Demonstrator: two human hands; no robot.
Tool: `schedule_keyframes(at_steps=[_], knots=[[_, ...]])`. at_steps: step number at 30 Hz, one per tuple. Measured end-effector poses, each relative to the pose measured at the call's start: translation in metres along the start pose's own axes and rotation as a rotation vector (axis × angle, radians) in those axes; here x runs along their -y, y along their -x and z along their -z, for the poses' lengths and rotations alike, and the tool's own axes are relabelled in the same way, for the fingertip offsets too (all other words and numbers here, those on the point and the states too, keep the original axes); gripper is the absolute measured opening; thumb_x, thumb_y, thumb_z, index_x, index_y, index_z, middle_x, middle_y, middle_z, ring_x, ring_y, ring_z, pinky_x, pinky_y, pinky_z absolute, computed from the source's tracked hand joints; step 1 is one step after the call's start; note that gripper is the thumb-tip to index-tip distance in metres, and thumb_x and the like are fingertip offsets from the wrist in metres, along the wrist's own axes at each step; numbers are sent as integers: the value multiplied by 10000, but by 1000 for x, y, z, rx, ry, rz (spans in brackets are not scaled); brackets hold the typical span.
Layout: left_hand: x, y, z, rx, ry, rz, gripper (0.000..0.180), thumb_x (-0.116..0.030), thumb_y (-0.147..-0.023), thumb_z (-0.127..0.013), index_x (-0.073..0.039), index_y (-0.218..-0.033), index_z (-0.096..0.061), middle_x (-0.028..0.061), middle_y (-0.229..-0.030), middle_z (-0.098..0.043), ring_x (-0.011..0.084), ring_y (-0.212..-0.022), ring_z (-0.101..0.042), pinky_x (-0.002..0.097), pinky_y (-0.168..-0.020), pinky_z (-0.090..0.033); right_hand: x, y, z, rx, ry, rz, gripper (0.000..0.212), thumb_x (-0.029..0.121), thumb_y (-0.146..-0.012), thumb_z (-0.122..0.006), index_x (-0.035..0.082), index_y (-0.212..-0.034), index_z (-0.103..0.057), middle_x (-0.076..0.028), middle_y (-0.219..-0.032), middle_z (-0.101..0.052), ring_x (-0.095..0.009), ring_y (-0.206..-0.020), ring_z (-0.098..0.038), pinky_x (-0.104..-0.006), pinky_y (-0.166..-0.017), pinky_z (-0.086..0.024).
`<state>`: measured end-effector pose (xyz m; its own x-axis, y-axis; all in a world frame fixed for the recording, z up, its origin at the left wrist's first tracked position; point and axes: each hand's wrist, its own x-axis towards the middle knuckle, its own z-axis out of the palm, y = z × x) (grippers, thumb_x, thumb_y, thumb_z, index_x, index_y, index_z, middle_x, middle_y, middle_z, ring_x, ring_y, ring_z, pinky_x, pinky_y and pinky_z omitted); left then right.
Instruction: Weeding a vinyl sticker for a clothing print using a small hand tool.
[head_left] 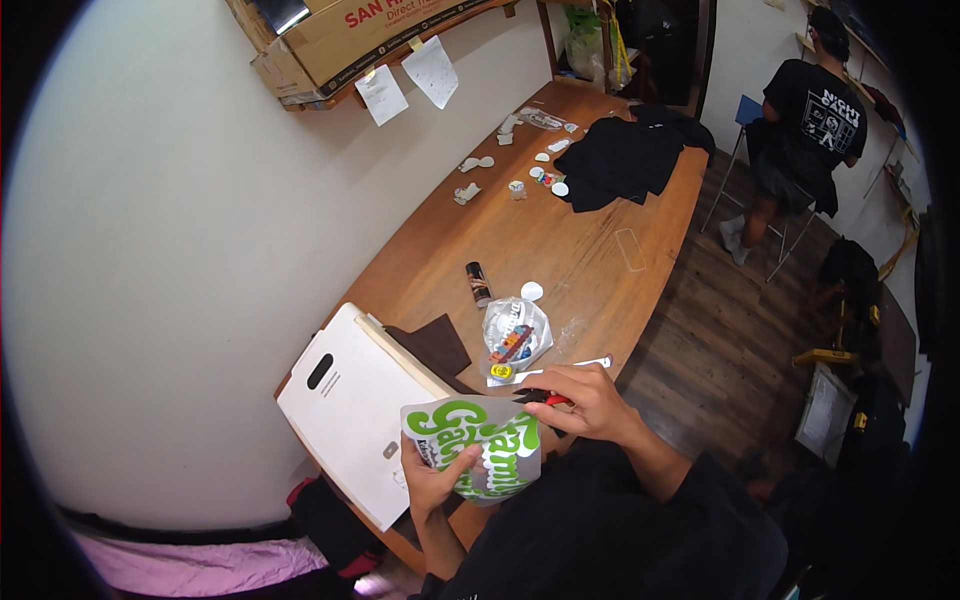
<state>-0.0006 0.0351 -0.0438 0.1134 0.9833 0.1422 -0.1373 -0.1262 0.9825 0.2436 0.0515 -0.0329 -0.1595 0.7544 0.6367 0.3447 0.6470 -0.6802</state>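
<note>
My left hand [432, 480] grips a grey, shiny plastic sheet [512, 468] printed with large green lettering, thumb on top and fingers beneath. The sheet is held up in front of my body, over the near end of the table. In my right hand [592, 403] is a red-handled cutter [558, 400] with dark blades, closed around by the fingers. Its blades touch the sheet's upper right corner; whether it is scissors or snips I cannot make out. Just beyond lies a white strip [590, 366], partly hidden by my right hand.
A white board [345, 400] with a slot handle leans at the left. On the wooden table [450, 225] are a clear plastic bag [540, 325], a dark cylindrical can [479, 284], paper scraps [467, 193] and black cloth [620, 160]. Another person [815, 110] sits at the far right.
</note>
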Motion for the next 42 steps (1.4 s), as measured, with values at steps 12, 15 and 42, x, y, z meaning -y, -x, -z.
schedule_keyframes(at_steps=[12,15,42], knots=[[-2,2,0,1,28,34,587,92,-696,-768,6,-1188,-459,129,-1043,-634,199,-902,-663,306,-765,-564,1,1,0,37,-54,-33,275,118,-790,-724,-16,-1015,-641,-125,-792,-653,-222,-588,-622,-297,-522,-462],[2,1,2,1,0,6,584,93,-697,-766,7,-1187,-460,130,-1043,-634,198,-897,-663,305,-759,-566,0,1,-1,41,-59,-31,270,120,-795,-722,-16,-1015,-641,-123,-794,-654,-222,-594,-625,-296,-529,-465],[3,0,2,6,3,-7,586,76,-701,-772,11,-1189,-454,131,-1038,-635,198,-882,-667,300,-743,-569,1,1,-3,17,-73,-11,271,122,-802,-721,-29,-1014,-645,-138,-817,-665,-229,-607,-636,-300,-540,-484]])
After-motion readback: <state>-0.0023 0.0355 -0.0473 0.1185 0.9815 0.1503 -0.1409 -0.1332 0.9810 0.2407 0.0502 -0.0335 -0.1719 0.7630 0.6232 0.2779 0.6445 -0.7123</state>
